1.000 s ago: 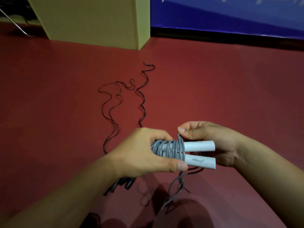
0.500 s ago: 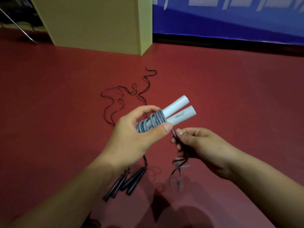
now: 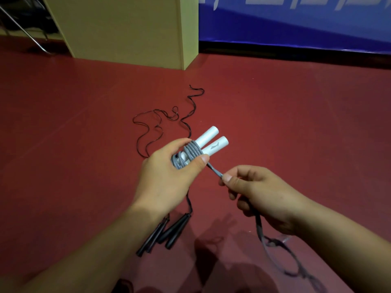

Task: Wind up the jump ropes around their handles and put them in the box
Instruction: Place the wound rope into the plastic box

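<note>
My left hand [image 3: 167, 176] grips two white jump-rope handles [image 3: 211, 141] held side by side, pointing up and to the right. Several turns of grey rope [image 3: 191, 152] are coiled around them. My right hand [image 3: 260, 195] pinches the free grey rope just right of the coil, and the loose end [image 3: 281, 250] hangs below that hand towards the floor. A second jump rope lies on the red floor: its black handles [image 3: 167, 231] lie under my left wrist and its thin black cord [image 3: 160, 123] snakes away beyond my hands.
A tall yellow-green box [image 3: 127, 28] stands on the floor at the back left. A blue banner [image 3: 296, 22] runs along the back right wall. Metal chair legs [image 3: 23, 30] show at the far left.
The handles swung from level, pointing right, to tilted up. My right hand left the handles, took the free rope below the coil and has drawn it out to the right.
</note>
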`<state>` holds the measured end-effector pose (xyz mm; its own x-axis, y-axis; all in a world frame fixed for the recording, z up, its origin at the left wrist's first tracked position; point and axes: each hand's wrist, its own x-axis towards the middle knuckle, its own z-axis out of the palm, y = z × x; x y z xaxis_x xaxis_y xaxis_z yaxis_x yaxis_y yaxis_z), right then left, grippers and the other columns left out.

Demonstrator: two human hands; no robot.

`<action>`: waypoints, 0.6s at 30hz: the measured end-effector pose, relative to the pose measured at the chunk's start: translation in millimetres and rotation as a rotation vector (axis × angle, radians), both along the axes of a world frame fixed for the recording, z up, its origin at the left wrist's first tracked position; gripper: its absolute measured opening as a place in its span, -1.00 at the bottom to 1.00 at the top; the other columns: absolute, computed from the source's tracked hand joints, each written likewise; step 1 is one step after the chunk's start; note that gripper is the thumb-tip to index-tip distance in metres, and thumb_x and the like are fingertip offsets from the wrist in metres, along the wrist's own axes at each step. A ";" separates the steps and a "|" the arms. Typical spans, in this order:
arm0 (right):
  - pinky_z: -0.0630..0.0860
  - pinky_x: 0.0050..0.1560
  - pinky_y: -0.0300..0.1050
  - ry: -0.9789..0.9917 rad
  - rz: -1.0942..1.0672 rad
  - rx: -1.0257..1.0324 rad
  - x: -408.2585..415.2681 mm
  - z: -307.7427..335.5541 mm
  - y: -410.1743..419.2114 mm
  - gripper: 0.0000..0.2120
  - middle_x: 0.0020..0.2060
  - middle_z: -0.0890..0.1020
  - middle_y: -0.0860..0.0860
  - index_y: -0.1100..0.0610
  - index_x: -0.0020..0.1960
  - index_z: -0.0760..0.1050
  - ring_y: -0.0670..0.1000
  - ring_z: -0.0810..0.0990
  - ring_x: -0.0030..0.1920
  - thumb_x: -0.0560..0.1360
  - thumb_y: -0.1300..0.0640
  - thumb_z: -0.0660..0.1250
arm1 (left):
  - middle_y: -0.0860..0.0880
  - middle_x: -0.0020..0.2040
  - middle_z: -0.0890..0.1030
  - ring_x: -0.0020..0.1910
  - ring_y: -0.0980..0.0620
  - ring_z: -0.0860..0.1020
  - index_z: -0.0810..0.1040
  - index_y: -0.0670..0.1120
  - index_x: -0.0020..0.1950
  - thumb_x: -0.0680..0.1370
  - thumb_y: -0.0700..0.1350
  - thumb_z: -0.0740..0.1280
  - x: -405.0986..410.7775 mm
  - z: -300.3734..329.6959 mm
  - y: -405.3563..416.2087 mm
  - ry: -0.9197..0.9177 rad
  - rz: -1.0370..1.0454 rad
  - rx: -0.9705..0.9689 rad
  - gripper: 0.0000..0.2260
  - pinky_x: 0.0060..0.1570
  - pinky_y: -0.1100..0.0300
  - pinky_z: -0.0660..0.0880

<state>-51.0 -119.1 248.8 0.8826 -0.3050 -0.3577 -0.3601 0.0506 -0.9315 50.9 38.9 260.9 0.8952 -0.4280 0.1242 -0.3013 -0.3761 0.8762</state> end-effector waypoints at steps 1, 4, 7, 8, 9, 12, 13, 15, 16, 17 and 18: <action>0.16 -0.48 -0.21 0.005 -0.001 -0.002 -0.4 0.1 -0.5 -0.78 -0.38 0.45 0.07 0.29 -0.05 0.55 -0.05 0.26 -0.56 0.59 0.11 0.30 | 0.30 -0.20 0.63 -0.25 0.24 0.57 0.55 0.33 -0.07 0.42 0.18 0.48 -0.2 0.7 0.6 -0.030 0.019 0.054 -0.84 -0.25 0.29 0.50; 0.14 -0.49 -0.21 0.016 0.035 -0.018 -2.8 3.6 -2.3 -0.71 -0.44 0.37 0.04 0.28 -0.09 0.60 -0.04 0.23 -0.54 0.59 0.06 0.29 | 0.30 -0.23 0.59 -0.15 0.18 0.57 0.51 0.35 0.15 0.43 0.29 0.40 -0.7 1.9 2.3 -0.145 0.054 0.263 -0.69 -0.14 0.18 0.50; 0.15 -0.41 -0.11 0.016 0.107 -0.088 -6.2 3.7 -1.6 -0.72 -0.45 0.27 0.06 0.28 -0.10 0.60 0.03 0.21 -0.45 0.60 0.06 0.28 | 0.24 -0.14 0.62 -0.11 0.09 0.58 0.45 0.34 0.19 0.46 0.32 0.34 -1.5 1.9 3.2 -0.188 0.010 0.456 -0.68 -0.14 0.13 0.51; 0.15 -0.36 -0.07 0.017 0.131 -0.130 -7.4 2.6 -0.7 -0.72 -0.43 0.28 0.08 0.28 -0.09 0.59 0.06 0.21 -0.41 0.59 0.06 0.29 | 0.23 -0.13 0.63 -0.12 0.08 0.59 0.45 0.34 0.18 0.46 0.33 0.33 -1.1 0.5 3.5 -0.187 -0.018 0.507 -0.69 -0.17 0.14 0.51; 0.16 -0.33 -0.04 0.019 0.151 -0.176 -8.6 0.9 -0.1 -0.72 -0.43 0.31 0.07 0.28 -0.08 0.57 0.07 0.23 -0.37 0.58 0.06 0.31 | 0.22 -0.13 0.63 -0.12 0.09 0.59 0.46 0.33 0.16 0.46 0.32 0.33 -0.8 -1.1 3.6 -0.177 -0.050 0.552 -0.70 -0.20 0.16 0.49; 0.21 -0.31 -0.09 0.031 0.194 -0.306 -12.1 0.4 0.8 -0.75 -0.43 0.38 0.02 0.27 -0.06 0.57 0.01 0.27 -0.35 0.56 0.06 0.31 | 0.20 -0.15 0.63 -0.14 0.11 0.58 0.50 0.30 0.13 0.44 0.29 0.38 1.3 -4.8 4.1 -0.138 -0.156 0.641 -0.71 -0.21 0.17 0.48; 0.22 -0.31 -0.10 0.025 0.207 -0.348 -12.8 1.3 0.3 -0.77 -0.42 0.39 0.01 0.23 -0.07 0.58 -0.01 0.29 -0.35 0.57 0.06 0.30 | 0.19 -0.16 0.62 -0.14 0.11 0.58 0.52 0.30 0.14 0.44 0.28 0.40 1.9 -4.8 4.2 -0.130 -0.193 0.657 -0.70 -0.19 0.16 0.49; 0.27 -0.32 -0.11 0.000 0.227 -0.452 -13.7 2.6 -1.8 -0.79 -0.42 0.40 -0.02 0.16 -0.09 0.60 -0.05 0.32 -0.38 0.57 0.06 0.28 | 0.17 -0.17 0.62 -0.15 0.12 0.58 0.54 0.28 0.15 0.42 0.26 0.43 3.3 -6.0 4.4 -0.112 -0.253 0.676 -0.67 -0.16 0.14 0.51; 0.29 -0.33 -0.12 -0.016 0.235 -0.512 -13.8 3.2 -2.7 -0.80 -0.43 0.42 -0.05 0.13 -0.09 0.61 -0.08 0.33 -0.40 0.58 0.05 0.27 | 0.17 -0.18 0.63 -0.15 0.13 0.58 0.55 0.28 0.14 0.40 0.26 0.44 4.3 -6.7 4.8 -0.103 -0.277 0.680 -0.67 -0.14 0.13 0.54; 0.33 -0.33 -0.11 -0.029 0.242 -0.576 -13.8 2.9 -4.1 -0.81 -0.44 0.45 -0.08 0.11 -0.10 0.61 -0.09 0.36 -0.42 0.57 0.05 0.28 | 0.17 -0.19 0.63 -0.17 0.14 0.59 0.55 0.28 0.12 0.38 0.27 0.45 4.4 -7.0 4.9 -0.091 -0.303 0.684 -0.66 -0.12 0.12 0.56; 0.40 -0.30 -0.11 -0.045 0.241 -0.636 -13.7 2.7 -5.5 -0.82 -0.42 0.53 -0.10 0.08 -0.11 0.61 -0.09 0.44 -0.41 0.57 0.04 0.28 | 0.18 -0.20 0.63 -0.18 0.16 0.59 0.56 0.29 0.11 0.36 0.28 0.46 4.6 -7.7 5.2 -0.079 -0.334 0.688 -0.65 -0.11 0.11 0.57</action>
